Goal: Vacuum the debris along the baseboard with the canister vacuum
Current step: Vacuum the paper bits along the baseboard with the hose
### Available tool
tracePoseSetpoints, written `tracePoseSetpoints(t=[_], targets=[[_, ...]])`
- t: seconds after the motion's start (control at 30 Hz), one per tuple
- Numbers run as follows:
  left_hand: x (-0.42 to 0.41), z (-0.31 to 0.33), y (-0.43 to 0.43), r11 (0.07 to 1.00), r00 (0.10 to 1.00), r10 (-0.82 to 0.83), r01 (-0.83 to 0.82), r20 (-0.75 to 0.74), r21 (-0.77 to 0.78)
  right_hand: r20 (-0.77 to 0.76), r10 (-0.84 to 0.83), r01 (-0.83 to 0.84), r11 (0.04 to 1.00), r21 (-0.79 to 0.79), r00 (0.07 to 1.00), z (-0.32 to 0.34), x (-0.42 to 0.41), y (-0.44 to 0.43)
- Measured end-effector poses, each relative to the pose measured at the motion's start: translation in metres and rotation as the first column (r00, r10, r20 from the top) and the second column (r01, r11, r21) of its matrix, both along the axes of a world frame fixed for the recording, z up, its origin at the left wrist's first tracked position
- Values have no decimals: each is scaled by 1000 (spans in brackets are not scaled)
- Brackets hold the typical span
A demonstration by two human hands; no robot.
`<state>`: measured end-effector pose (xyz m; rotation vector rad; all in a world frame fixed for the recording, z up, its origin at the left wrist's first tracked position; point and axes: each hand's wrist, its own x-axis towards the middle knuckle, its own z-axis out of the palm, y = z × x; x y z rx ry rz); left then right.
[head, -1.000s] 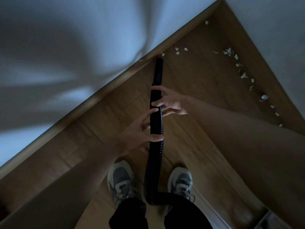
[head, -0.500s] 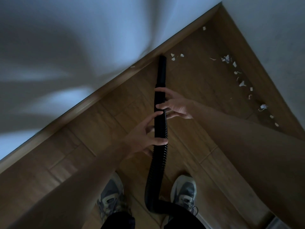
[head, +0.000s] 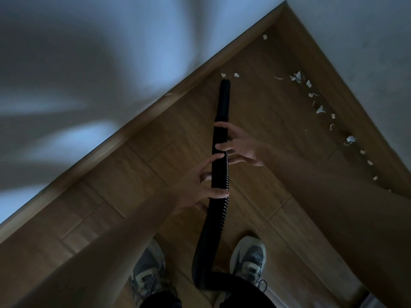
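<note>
Black hose (head: 215, 218): ribbed, it curves up from the bottom edge between the two shoes and runs straight through both hands.
Nozzle tube (head: 224, 101): smooth and rigid, angled down toward the left baseboard (head: 133, 134), with its tip just beside two white scraps.
Left hand (head: 200, 190): fingers and thumb are curled round the ribbed hose, below the right hand.
Right hand (head: 240, 147): fingers are wrapped across the hose where the ribs meet the smooth tube.
Debris (head: 320, 109): a long trail of white scraps lies along the right baseboard (head: 347, 103), well apart from the nozzle; one more scrap lies deeper in the corner.
Floor (head: 266, 121): brown wood planks, dimly lit.
Shoes: the grey left sneaker (head: 146, 270) and right sneaker (head: 251, 256) stand either side of the hose.
</note>
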<state>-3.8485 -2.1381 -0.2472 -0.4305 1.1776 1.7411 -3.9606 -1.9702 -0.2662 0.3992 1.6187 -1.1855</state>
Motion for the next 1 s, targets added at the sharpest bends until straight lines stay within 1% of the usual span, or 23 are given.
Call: tracePoseSetpoints(t=[0.23, 0.4, 0.8, 1.0], targets=[[-8, -1, -8, 1000, 1000, -4, 4, -22, 9, -13, -3, 3, 1000, 14, 1000, -1, -7, -9], [-7, -1, -9, 998, 996, 65, -64, -66, 19, 14, 17, -17, 999, 35, 1000, 6, -18, -13], [-19, 13, -1, 996, 997, 70, -68, -39, 65, 18, 26, -27, 997, 71, 1000, 20, -28, -6], [-28, 6, 10, 996, 998, 51, -47, -43, 80, 0, -30, 29, 997, 77, 1000, 18, -31, 9]])
